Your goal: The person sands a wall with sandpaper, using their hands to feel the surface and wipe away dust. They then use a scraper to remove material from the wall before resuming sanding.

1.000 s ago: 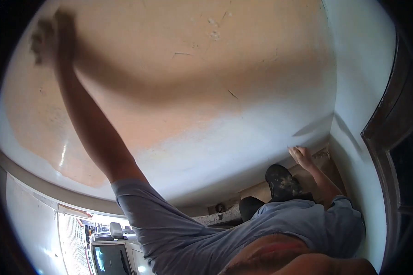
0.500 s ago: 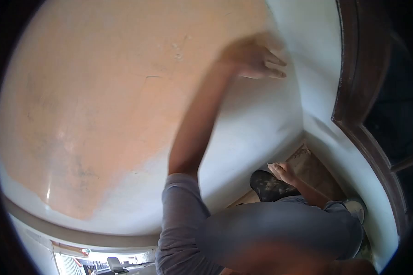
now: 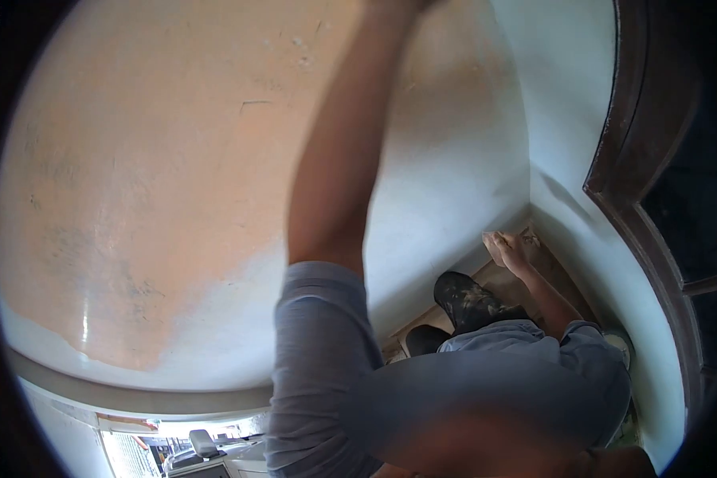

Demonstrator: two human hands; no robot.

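Note:
My left hand is at the top edge of the head view, high on the wall, with only the wrist end showing and its fingers out of frame. The wall has a large orange-tan patch with scuffs and small chips, bordered by white. Down by my legs, my right hand is closed on a small, flat, light-brown piece, which I cannot tell the kind of.
A white side wall meets the patched wall in a corner. To the right is a dark brown wooden frame with dark panes. My dark, spattered trouser leg is over a brownish floor. Outdoors, a vehicle shows at lower left.
My left hand has moved up the wall, mostly out of view. My right hand has shifted slightly up and to the right, still closed. The view has tilted a little.

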